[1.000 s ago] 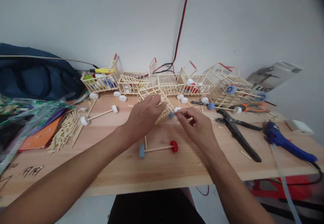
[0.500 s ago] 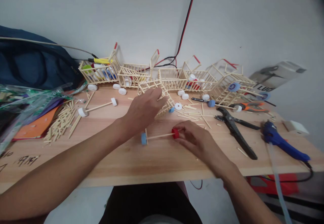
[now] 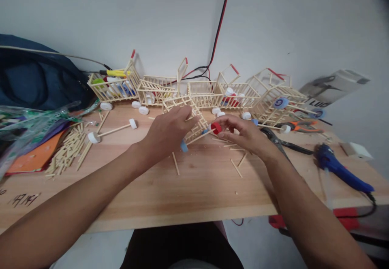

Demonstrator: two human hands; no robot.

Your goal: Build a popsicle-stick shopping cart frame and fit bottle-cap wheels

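My left hand (image 3: 172,128) is closed on the near side of a stick basket (image 3: 194,117) that lies tilted at mid-table. My right hand (image 3: 240,133) pinches the red cap (image 3: 216,129) at one end of a stick axle (image 3: 199,137). A blue cap (image 3: 184,146) sits on the axle's other end, just below my left fingers. The axle lies close along the basket's near edge; whether they touch I cannot tell. Loose sticks (image 3: 236,168) lie near my right hand.
Several stick carts (image 3: 115,88) stand along the wall. A white-capped axle (image 3: 114,130) and a stick pile (image 3: 68,149) lie left. Black pliers (image 3: 294,147), a blue glue gun (image 3: 343,171) and orange-handled pliers (image 3: 304,126) are at right.
My right hand has moved up and away from the table's front edge, bringing the axle with its red and blue caps close to the basket. My left hand remains at the basket.
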